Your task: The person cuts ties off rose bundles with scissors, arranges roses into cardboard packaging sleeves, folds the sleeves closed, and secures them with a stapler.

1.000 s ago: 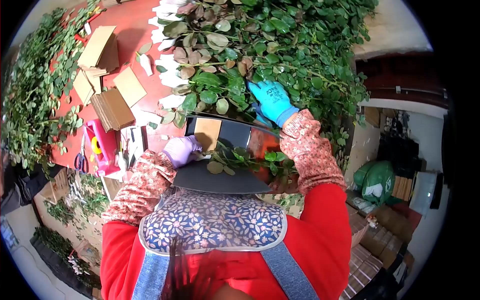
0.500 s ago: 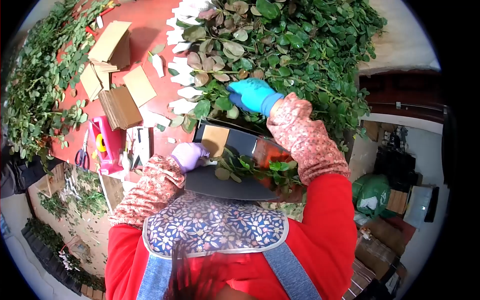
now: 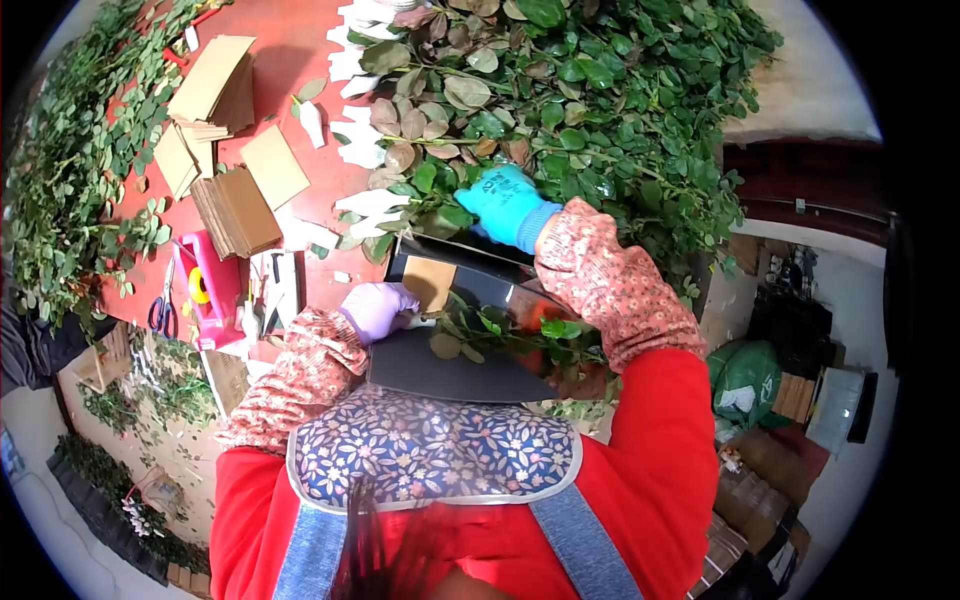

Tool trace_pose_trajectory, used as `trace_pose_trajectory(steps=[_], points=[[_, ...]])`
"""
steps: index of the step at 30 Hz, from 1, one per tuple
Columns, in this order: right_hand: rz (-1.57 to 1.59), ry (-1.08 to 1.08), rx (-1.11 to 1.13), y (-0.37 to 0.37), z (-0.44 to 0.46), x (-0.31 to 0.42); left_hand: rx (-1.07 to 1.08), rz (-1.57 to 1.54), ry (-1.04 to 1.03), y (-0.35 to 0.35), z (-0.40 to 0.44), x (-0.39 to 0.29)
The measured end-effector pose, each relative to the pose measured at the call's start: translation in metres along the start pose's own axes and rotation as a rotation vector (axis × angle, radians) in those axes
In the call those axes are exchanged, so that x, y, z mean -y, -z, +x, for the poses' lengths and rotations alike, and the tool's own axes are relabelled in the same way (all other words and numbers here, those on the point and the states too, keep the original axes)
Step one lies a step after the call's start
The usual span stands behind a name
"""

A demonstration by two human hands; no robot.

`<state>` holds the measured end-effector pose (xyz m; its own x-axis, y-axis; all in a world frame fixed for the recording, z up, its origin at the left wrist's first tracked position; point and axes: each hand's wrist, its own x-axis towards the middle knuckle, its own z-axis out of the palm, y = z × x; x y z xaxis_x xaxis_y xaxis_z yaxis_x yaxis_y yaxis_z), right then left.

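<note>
My left hand (image 3: 380, 312), in a purple glove, is closed at the left side of an open black box (image 3: 455, 370). Its fingers pinch the white-covered end of a leafy stem (image 3: 465, 335), which lies across the box. A tan cardboard piece (image 3: 430, 283) stands inside the box beside this hand. My right hand (image 3: 508, 207), in a blue glove, is curled over the near edge of a large pile of leafy stems (image 3: 600, 130), just beyond the box. What its fingers hold is hidden. White-covered ends (image 3: 372, 203) line the pile's left side.
Stacked cardboard pieces (image 3: 235, 212) lie on the red table (image 3: 300, 60). A pink tape dispenser (image 3: 215, 295) and scissors (image 3: 163, 305) sit near its front edge. More leafy stems (image 3: 70, 180) cover the far left. A green bag (image 3: 745, 385) is on the floor at right.
My right hand has shifted slightly nearer and turned, showing more of the back of its glove. My left hand keeps its hold by the box.
</note>
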<state>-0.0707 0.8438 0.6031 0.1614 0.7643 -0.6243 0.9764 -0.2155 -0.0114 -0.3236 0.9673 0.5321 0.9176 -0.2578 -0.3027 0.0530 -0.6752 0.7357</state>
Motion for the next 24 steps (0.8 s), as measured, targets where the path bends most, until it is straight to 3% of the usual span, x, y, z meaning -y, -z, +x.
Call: trace_pose_trajectory(steps=[1,6,7,10,13,15,16,17,21,22,24], points=[[0.041,-0.011,0.017,0.013,-0.006,-0.001,0.002,-0.016,-0.003,-0.001,0.0,0.0],[0.375,-0.028,-0.564,0.015,-0.069,-0.038,-0.007,-0.041,-0.003,-0.007,0.002,0.004],[0.518,-0.015,-0.713,0.009,-0.083,-0.046,-0.02,-0.051,-0.002,-0.007,0.002,0.005],[1.431,-0.302,-0.876,0.027,-0.15,-0.053,0.031,-0.026,0.018,0.002,0.003,-0.002],[1.404,-0.591,-1.645,0.041,-0.247,-0.064,0.029,-0.019,0.024,0.001,0.003,0.001],[1.354,-0.549,-2.139,0.087,-0.297,-0.023,0.009,-0.019,0.007,0.0,0.004,0.006],[1.219,-0.455,-2.153,0.1,-0.311,-0.003,0.006,-0.013,0.01,-0.002,0.005,0.008],[1.071,-0.38,-2.015,0.104,-0.315,0.011,0.003,-0.004,0.017,-0.002,0.006,0.009],[0.382,-0.148,-0.937,0.105,-0.283,0.064,0.109,0.049,0.029,0.012,0.006,-0.004],[0.309,-0.103,-0.772,0.097,-0.264,0.072,-0.164,-0.29,-0.02,0.011,0.0,-0.02],[0.258,-0.056,-0.537,0.067,-0.23,0.083,-0.426,-0.31,-0.268,0.02,0.005,-0.05]])
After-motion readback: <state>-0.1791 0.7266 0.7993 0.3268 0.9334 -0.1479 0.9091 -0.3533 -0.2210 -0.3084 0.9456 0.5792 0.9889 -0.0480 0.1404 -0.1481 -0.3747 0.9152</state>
